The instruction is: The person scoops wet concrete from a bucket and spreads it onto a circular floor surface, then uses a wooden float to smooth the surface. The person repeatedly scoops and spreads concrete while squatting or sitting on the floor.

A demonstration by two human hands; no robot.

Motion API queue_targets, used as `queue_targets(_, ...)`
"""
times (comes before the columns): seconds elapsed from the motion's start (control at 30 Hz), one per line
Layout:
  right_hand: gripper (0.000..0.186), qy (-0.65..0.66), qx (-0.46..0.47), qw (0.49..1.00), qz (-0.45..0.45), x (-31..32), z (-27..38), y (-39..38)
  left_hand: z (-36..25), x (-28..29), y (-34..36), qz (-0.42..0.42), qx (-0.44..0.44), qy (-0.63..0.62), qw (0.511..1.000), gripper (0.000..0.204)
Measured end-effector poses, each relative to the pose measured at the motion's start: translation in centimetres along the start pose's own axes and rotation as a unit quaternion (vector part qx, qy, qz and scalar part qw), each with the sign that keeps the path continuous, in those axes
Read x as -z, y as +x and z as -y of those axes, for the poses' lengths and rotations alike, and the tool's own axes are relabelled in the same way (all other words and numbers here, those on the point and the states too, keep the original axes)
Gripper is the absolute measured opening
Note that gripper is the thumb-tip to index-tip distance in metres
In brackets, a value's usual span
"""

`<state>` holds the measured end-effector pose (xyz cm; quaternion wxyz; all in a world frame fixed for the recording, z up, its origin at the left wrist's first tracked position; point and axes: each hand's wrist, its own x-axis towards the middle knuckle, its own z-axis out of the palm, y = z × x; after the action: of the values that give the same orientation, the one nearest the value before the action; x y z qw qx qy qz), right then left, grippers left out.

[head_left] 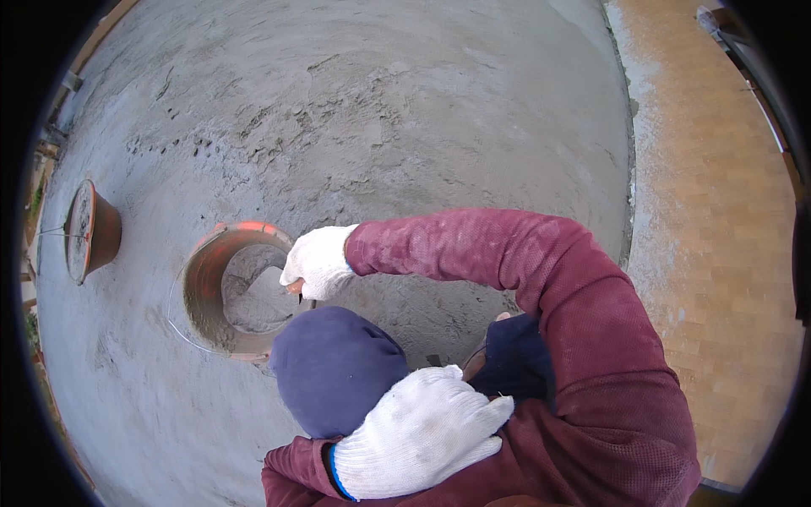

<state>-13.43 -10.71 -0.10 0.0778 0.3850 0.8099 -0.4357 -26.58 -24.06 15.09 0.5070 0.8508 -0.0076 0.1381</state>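
Note:
My right hand [319,262], in a white knitted glove, reaches leftward across to the near bucket. Its fingers are closed round the handle of a trowel, whose pale blade [263,293] lies against the grey cement in the bucket. The orange bucket [207,291] is crusted with mortar and has a thin wire bail hanging at its side. My left hand [422,433], gloved the same way, rests in front of my body beside my bent blue-clad knee [338,367]. Its fingers are stretched out and nothing shows in them.
A second orange bucket [103,232] with grey material inside stands farther left. Wet grey cement [473,127] covers most of the floor, rough and lumpy ahead of the near bucket. Along the right runs a strip of tan tiles [726,287] with grey smears at its edge.

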Motion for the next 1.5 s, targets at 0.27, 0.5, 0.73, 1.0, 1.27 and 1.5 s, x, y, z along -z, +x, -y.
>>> queue_targets(0.27,0.059,0.313,-0.017,0.944,-0.099,-1.1,-2.1,-4.2,0.8,1.7,0.0,0.102,-0.008,-0.012,0.995,0.038)
queue_targets(0.5,0.063,0.394,-0.192,0.89,-0.127,6.8,-2.4,-15.0,3.0,1.3,1.5,0.047,-0.015,-0.07,0.996,0.034)
queue_targets(0.73,0.068,0.388,-0.231,0.84,-0.299,10.1,-9.0,-26.8,2.0,2.7,2.4,0.097,0.019,-0.042,0.994,0.037)
queue_targets(1.0,0.059,-0.234,-0.445,0.792,-0.345,8.6,-28.5,-31.5,2.1,2.6,0.0,-0.056,-0.034,-0.168,0.984,0.031)
queue_targets(1.27,0.049,-0.157,-0.458,0.773,-0.409,8.6,-33.9,-31.1,-2.1,7.6,-11.3,-0.644,0.241,0.167,0.707,0.064)
queue_targets(1.5,0.053,0.013,-0.492,0.775,-0.396,4.8,-41.5,-29.5,12.2,5.3,-29.2,-0.68,0.5,-0.332,0.421,0.116)
